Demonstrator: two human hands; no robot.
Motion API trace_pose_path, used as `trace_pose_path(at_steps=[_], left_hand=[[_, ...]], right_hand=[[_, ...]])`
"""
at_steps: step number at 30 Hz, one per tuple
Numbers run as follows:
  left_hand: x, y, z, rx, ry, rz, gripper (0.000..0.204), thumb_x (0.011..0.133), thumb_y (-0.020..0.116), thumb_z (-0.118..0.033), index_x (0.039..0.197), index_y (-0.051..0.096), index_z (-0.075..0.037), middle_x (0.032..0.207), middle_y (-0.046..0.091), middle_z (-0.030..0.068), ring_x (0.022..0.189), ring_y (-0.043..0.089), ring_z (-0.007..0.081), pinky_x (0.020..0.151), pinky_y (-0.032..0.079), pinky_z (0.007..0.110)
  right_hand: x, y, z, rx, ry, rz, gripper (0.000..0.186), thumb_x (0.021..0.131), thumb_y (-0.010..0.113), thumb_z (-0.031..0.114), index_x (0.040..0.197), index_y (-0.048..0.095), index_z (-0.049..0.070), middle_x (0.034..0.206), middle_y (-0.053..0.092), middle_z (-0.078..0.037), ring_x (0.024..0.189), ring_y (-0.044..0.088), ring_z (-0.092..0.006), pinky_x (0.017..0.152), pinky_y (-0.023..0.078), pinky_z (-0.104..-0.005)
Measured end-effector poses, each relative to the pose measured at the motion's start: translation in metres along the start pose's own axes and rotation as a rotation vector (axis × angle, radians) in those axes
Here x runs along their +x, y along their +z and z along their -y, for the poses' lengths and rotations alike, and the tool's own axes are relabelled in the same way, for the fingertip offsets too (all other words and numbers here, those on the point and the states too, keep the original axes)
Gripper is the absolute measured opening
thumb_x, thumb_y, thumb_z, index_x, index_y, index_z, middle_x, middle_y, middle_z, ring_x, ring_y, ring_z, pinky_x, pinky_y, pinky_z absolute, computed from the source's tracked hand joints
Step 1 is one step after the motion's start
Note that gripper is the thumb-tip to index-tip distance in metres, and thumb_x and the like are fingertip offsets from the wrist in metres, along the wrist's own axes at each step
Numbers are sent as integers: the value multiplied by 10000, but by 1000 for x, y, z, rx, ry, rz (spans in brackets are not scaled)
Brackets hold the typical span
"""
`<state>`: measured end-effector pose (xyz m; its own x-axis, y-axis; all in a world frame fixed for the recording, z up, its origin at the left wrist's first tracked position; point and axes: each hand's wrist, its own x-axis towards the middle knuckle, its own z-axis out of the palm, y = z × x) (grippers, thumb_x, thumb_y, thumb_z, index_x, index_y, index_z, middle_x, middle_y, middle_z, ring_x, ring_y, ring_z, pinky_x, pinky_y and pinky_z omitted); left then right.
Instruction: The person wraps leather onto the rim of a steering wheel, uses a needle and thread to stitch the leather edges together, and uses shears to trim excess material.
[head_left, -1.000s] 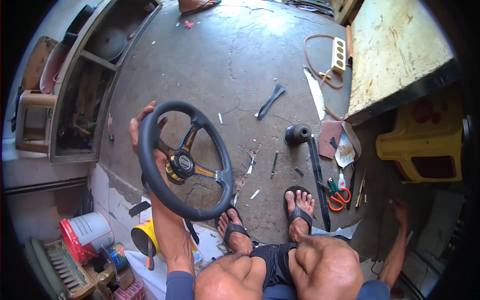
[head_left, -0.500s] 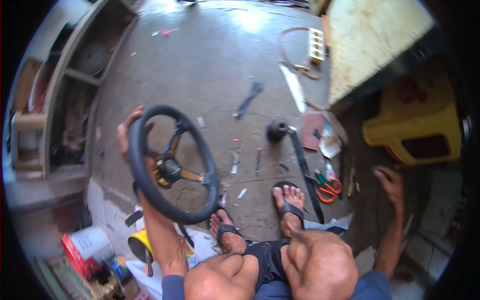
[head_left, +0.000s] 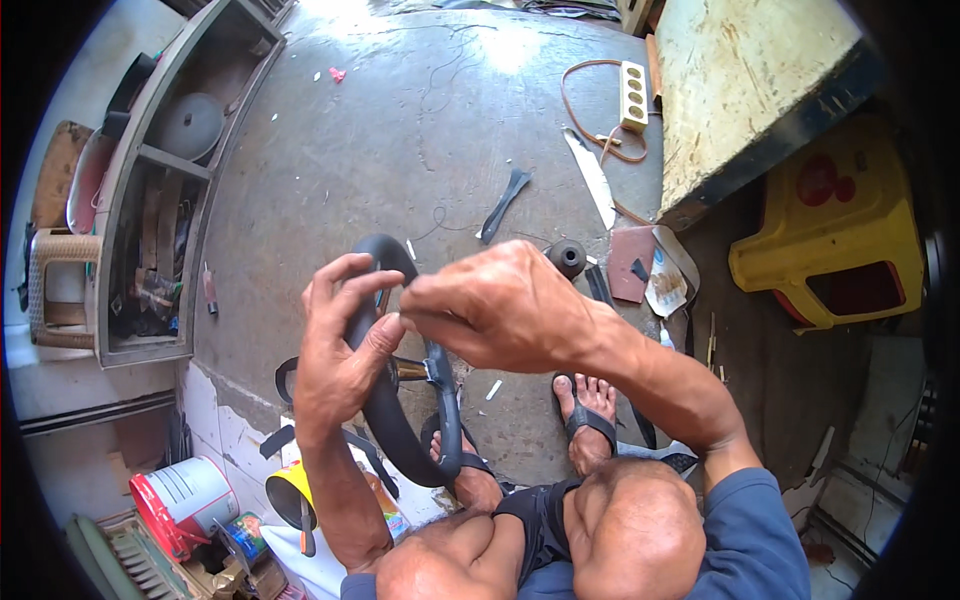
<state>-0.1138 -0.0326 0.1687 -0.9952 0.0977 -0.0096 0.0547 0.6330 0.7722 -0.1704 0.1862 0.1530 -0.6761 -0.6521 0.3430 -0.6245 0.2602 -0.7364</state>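
Tilted steeply in front of my left knee is a black-rimmed steering wheel [head_left: 390, 430] with a gold-coloured spoke. My left hand [head_left: 340, 365] grips its upper rim, thumb on the near side and fingers bent over the top. Across the wheel reaches my right hand [head_left: 505, 305], its fingers pinched together close to my left thumb at the rim. Whatever lies in that pinch is too small or hidden to make out. The wheel's hub and much of its right side are behind my hands. Beyond my right wrist stands a dark round object with a hole in its top [head_left: 567, 258].
On the floor lie a dark strip [head_left: 504, 205], a reddish-brown sheet [head_left: 629, 264] and a power strip [head_left: 633, 95] with a brown cord. A yellow plastic stool [head_left: 780, 250] is at right, a shelf unit [head_left: 150, 155] at left. Buckets [head_left: 205, 495] stand lower left.
My right hand has come from the far right over to the wheel's rim, fingers now pinched. The wheel has turned more edge-on, and my left hand has shifted right. My right forearm now covers the orange-handled scissors.
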Motion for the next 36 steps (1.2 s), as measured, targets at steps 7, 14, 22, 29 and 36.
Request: trace_pose_path(at_steps=[7, 14, 22, 29, 36], left_hand=[[0, -8, 17, -66, 109, 70, 434, 828, 804, -396, 1083, 753, -48, 1449, 568, 113, 1435, 333, 375, 1192, 233, 518], [13, 1, 3, -58, 70, 55, 165, 776, 798, -197, 815, 722, -56, 1260, 685, 68, 1390, 383, 352, 1186, 230, 519], [10, -40, 40, -143, 19, 12, 182, 847, 758, -218, 827, 669, -61, 1209, 682, 64, 1395, 395, 339, 1184, 234, 505], [24, -57, 67, -365, -85, -2, 227, 905, 741, -247, 817, 657, -55, 1237, 682, 88, 1398, 409, 289, 1175, 242, 463], [19, -60, 59, -180, -91, 13, 393, 880, 764, -305, 1181, 736, -53, 1305, 648, 113, 1372, 470, 312, 1191, 294, 452]], right_hand=[[8, 16, -11, 62, -15, -112, 130, 894, 714, 212, 926, 743, 90, 752, 713, -137, 716, 721, -344, 645, 561, -446], [-22, -24, -31, 206, 32, -101, 134, 914, 741, 163, 998, 774, 64, 807, 741, -140, 670, 721, -265, 603, 550, -384], [-215, -132, -90, 190, 1051, -293, 272, 987, 663, 205, 1082, 741, -38, 891, 709, -22, 809, 610, -58, 740, 498, -243], [-355, -168, -74, -42, 1301, -522, 224, 978, 661, 162, 1065, 744, -27, 935, 743, -48, 826, 679, -108, 763, 535, -255], [-248, -145, -31, -129, 895, -422, 173, 949, 689, 113, 1035, 759, -20, 911, 770, -86, 776, 730, -172, 751, 583, -294]])
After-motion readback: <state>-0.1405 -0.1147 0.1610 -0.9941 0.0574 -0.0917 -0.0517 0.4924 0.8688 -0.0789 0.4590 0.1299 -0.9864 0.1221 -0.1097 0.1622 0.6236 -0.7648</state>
